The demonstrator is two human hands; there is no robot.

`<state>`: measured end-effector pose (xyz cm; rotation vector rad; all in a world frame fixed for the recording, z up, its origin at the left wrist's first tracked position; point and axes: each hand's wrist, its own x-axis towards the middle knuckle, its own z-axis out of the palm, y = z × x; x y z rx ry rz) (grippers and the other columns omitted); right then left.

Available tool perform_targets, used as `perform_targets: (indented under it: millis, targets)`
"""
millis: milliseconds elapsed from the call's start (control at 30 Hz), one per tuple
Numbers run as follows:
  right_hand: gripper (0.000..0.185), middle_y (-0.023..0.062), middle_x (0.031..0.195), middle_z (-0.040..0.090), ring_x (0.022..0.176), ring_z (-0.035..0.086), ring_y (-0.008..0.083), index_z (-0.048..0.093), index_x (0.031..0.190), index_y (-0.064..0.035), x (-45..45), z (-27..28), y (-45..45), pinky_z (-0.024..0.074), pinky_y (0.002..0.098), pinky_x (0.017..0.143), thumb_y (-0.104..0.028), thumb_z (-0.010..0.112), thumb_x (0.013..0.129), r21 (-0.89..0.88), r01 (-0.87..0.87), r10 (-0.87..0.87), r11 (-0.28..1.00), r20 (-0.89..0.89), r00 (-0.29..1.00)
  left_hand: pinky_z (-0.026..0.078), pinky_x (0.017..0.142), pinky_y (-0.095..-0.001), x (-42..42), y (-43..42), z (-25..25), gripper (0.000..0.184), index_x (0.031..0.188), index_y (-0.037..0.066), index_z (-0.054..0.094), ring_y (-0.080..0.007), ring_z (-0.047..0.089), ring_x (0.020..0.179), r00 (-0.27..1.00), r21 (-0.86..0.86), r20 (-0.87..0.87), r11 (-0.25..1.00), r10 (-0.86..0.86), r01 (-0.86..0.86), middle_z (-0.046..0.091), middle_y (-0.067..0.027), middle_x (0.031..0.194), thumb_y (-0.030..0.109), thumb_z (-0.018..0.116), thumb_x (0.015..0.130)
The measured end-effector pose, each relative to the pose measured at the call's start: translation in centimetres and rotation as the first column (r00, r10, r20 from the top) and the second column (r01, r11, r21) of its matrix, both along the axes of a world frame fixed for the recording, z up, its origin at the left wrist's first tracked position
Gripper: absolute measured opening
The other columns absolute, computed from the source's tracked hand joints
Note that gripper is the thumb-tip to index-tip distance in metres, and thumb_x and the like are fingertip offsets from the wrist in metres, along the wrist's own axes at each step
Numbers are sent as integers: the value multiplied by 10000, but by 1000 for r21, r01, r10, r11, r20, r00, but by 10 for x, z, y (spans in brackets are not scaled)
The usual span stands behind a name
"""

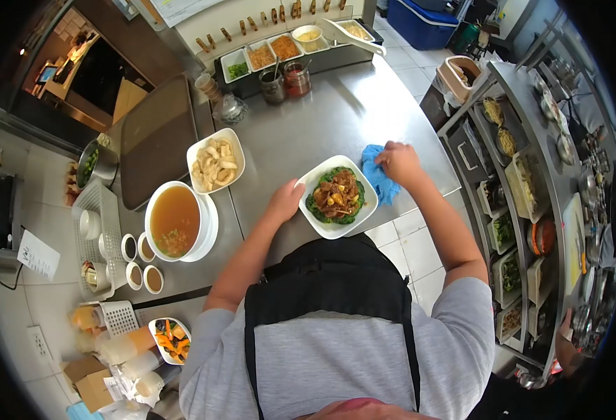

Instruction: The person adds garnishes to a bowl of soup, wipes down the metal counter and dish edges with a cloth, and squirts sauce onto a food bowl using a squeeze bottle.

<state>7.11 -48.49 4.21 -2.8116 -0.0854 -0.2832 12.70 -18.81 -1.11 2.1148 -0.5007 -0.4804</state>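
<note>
My left hand [285, 201] grips the left rim of a white square bowl [314, 222] at the steel counter's front edge. Brown meat in sauce [337, 194] sits in that bowl on a ring of green broccoli. Just right of the bowl, my right hand [400, 164] has its fingers closed on the upper part of a crumpled blue cloth [379, 176], which lies on the counter. To the left stand a square bowl of pale pieces [215, 162] and a round bowl of brown broth [175, 222] on a white plate [211, 234].
Several small sauce cups [134, 275] stand by the broth. Topping trays [259, 56] and two jars [296, 79] are at the back. A dark board [158, 140] lies left. Shelves of food containers [525, 189] stand right, near a bin [457, 73].
</note>
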Motion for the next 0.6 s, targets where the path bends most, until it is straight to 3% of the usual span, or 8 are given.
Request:
perform_targets:
  millis: [67, 167, 267, 367, 400, 467, 567, 600]
  targets:
    - [140, 24, 723, 548, 699, 563, 210, 638, 679, -171, -14, -20, 0, 454, 334, 605, -75, 551, 625, 58, 72, -70, 996, -30, 997, 414, 459, -275, 3, 2, 17, 361, 917, 12, 524, -151, 505, 514, 936, -24, -353, 1000, -1, -8, 533, -72, 651, 334, 374, 854]
    - [148, 33, 721, 564, 677, 571, 225, 645, 680, -160, -6, -9, -2, 475, 321, 602, -63, 547, 628, 136, 69, -62, 988, -55, 997, 349, 365, -218, -1, -6, 26, 351, 873, 43, 526, -75, 419, 425, 944, -60, -326, 996, 45, -68, 478, -10, 602, 352, 360, 862]
    - [149, 34, 724, 576, 669, 569, 232, 649, 681, -155, 3, 3, 19, 473, 315, 599, -59, 547, 629, 311, -39, 9, 950, 98, 995, 362, 381, -227, 1, -6, 9, 355, 876, 41, 515, -84, 429, 431, 986, -117, -163, 993, 14, -33, 483, -13, 601, 351, 341, 872]
    - [151, 32, 730, 573, 661, 569, 214, 648, 685, -171, 9, 6, 39, 464, 323, 605, -66, 552, 635, 251, -90, 80, 964, 48, 996, 371, 434, -249, 2, -5, 3, 358, 887, 28, 507, -121, 451, 483, 993, -109, -120, 994, 13, -26, 494, -39, 624, 342, 337, 873]
    - [151, 28, 741, 572, 651, 564, 200, 647, 691, -194, 11, 2, 40, 452, 333, 614, -84, 553, 645, 122, -142, 135, 982, 62, 989, 378, 482, -268, 2, -4, 5, 359, 890, 18, 505, -155, 469, 534, 993, -99, -119, 995, 17, -29, 504, -66, 651, 336, 338, 871]
    - [149, 25, 744, 569, 644, 561, 192, 645, 696, -207, 10, -4, 42, 442, 334, 616, -98, 552, 656, -26, -178, 180, 984, 98, 979, 404, 675, -343, 2, -5, 7, 367, 890, -17, 501, -290, 539, 739, 992, -77, -124, 996, 31, -41, 546, -179, 764, 315, 348, 859]
    - [152, 30, 750, 573, 649, 560, 203, 646, 692, -207, 3, 2, 42, 438, 333, 613, -99, 543, 663, -114, -207, 217, 972, 91, 972, 397, 680, -351, -2, -7, 11, 363, 871, -22, 496, -297, 534, 744, 988, -94, -148, 994, 50, -64, 540, -177, 749, 309, 347, 860]
    - [155, 33, 753, 576, 654, 560, 211, 647, 689, -204, 1, 4, 41, 439, 332, 612, -96, 538, 664, -119, -211, 222, 970, 81, 972, 387, 580, -312, -2, -6, 7, 348, 879, -6, 497, -232, 506, 639, 991, -99, -130, 994, 36, -49, 522, -127, 699, 307, 345, 865]
